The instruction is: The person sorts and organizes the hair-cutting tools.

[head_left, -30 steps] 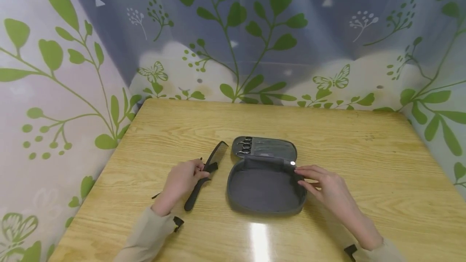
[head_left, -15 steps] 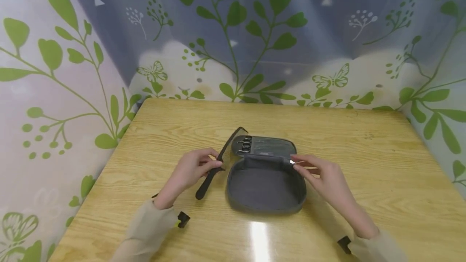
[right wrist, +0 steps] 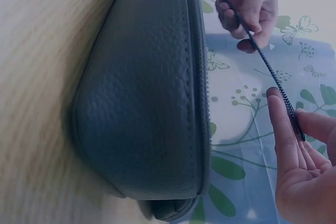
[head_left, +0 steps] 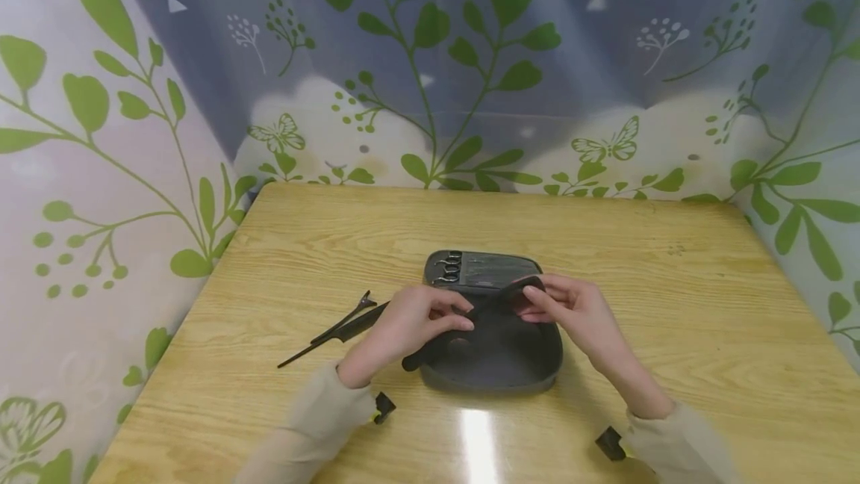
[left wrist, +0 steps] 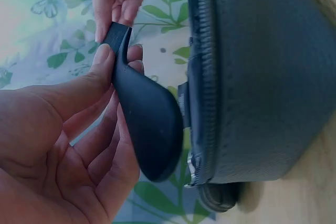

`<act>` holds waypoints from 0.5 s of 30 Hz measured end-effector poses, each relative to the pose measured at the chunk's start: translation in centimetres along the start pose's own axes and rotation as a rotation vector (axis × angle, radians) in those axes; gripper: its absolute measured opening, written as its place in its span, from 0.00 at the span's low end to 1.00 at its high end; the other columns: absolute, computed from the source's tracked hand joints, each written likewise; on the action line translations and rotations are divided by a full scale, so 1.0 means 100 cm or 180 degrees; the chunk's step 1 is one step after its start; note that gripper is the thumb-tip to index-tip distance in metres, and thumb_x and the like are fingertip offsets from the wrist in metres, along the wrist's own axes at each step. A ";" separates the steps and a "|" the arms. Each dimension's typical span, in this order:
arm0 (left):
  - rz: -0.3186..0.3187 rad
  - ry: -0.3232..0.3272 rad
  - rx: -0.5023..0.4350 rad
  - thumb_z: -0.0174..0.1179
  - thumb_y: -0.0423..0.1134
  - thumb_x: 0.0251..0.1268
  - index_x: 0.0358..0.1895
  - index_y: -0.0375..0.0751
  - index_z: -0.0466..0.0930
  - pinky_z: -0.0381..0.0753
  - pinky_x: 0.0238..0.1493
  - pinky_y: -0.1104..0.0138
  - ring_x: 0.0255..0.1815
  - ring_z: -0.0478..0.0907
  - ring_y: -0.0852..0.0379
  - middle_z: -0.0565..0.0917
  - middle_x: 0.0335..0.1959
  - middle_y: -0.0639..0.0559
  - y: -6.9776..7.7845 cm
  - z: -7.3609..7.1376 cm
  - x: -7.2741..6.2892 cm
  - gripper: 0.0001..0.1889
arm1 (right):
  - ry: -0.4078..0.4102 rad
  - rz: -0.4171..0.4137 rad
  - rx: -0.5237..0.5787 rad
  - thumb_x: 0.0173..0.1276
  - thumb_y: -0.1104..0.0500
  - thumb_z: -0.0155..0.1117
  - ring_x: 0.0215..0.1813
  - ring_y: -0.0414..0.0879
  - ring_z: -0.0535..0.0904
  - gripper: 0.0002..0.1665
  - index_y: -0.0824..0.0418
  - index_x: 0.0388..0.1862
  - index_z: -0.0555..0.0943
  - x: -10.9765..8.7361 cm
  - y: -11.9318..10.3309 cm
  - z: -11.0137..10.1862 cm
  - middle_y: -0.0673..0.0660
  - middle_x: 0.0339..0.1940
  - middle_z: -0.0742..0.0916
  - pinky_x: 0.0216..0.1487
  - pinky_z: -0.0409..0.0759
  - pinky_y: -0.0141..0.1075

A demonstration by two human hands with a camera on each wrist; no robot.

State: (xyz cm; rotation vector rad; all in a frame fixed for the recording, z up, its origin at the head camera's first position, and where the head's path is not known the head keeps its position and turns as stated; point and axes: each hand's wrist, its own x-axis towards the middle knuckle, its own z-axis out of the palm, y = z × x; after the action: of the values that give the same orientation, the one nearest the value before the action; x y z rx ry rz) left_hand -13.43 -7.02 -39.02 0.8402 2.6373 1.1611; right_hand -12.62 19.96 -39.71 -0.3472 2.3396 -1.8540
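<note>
A black comb with a broad rounded handle slants just above the open grey zip case. My left hand pinches it near the handle; in the left wrist view, thumb and fingers close on the comb's neck, the handle pointing toward the camera. My right hand pinches its other end. Edge-on in the right wrist view, the comb runs between both hands, showing fine teeth. The case's leather-like wall stands beside them. Part of the case's inside is hidden behind the hands and comb.
The case's lid lies folded back, holding scissors and slim tools under a clear cover. Left of the case, a black hair clip and another black comb lie on the wooden table. A patterned curtain hangs behind.
My left hand has carried the comb rightward, from the table left of the case to over it. My right hand has left the case's edge and taken the comb's far end.
</note>
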 end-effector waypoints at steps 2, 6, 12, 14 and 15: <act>0.0008 -0.0007 0.0010 0.69 0.44 0.65 0.47 0.48 0.90 0.80 0.32 0.72 0.28 0.83 0.64 0.88 0.29 0.58 -0.001 0.003 0.001 0.10 | 0.0035 0.0029 0.0070 0.76 0.57 0.64 0.44 0.53 0.90 0.23 0.74 0.60 0.79 -0.001 0.002 0.000 0.68 0.48 0.89 0.48 0.86 0.46; 0.0005 0.0075 -0.0033 0.67 0.46 0.68 0.45 0.50 0.90 0.80 0.33 0.72 0.29 0.82 0.67 0.89 0.32 0.60 -0.004 0.003 0.002 0.08 | 0.0100 0.0019 0.0176 0.76 0.57 0.63 0.42 0.50 0.90 0.23 0.76 0.59 0.78 -0.002 0.005 -0.005 0.60 0.44 0.91 0.48 0.86 0.43; -0.0308 0.0567 -0.0156 0.64 0.44 0.72 0.44 0.48 0.89 0.82 0.32 0.70 0.31 0.84 0.63 0.89 0.32 0.58 -0.015 -0.005 -0.003 0.07 | 0.0361 -0.0165 0.0419 0.76 0.60 0.62 0.40 0.50 0.90 0.20 0.73 0.58 0.79 -0.004 0.006 -0.023 0.53 0.41 0.92 0.45 0.86 0.41; -0.0446 0.0770 -0.0043 0.65 0.42 0.71 0.44 0.47 0.89 0.83 0.32 0.69 0.31 0.85 0.61 0.89 0.33 0.56 -0.020 -0.007 -0.007 0.06 | 0.0404 -0.0203 0.0493 0.76 0.61 0.63 0.39 0.49 0.90 0.17 0.69 0.58 0.80 -0.004 0.008 -0.029 0.53 0.41 0.92 0.44 0.87 0.40; -0.0513 0.0850 0.0010 0.66 0.41 0.70 0.43 0.47 0.89 0.83 0.32 0.68 0.32 0.85 0.60 0.89 0.33 0.55 -0.023 -0.007 -0.009 0.05 | 0.0416 -0.0207 0.0507 0.76 0.61 0.63 0.39 0.49 0.90 0.17 0.68 0.58 0.81 -0.005 0.009 -0.031 0.53 0.41 0.92 0.43 0.87 0.39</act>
State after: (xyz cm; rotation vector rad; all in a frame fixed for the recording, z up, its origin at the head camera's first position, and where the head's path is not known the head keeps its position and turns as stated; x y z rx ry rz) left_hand -13.93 -9.27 -40.28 0.4900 2.8523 1.3064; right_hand -13.03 23.18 -39.88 -0.2948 2.2653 -2.1382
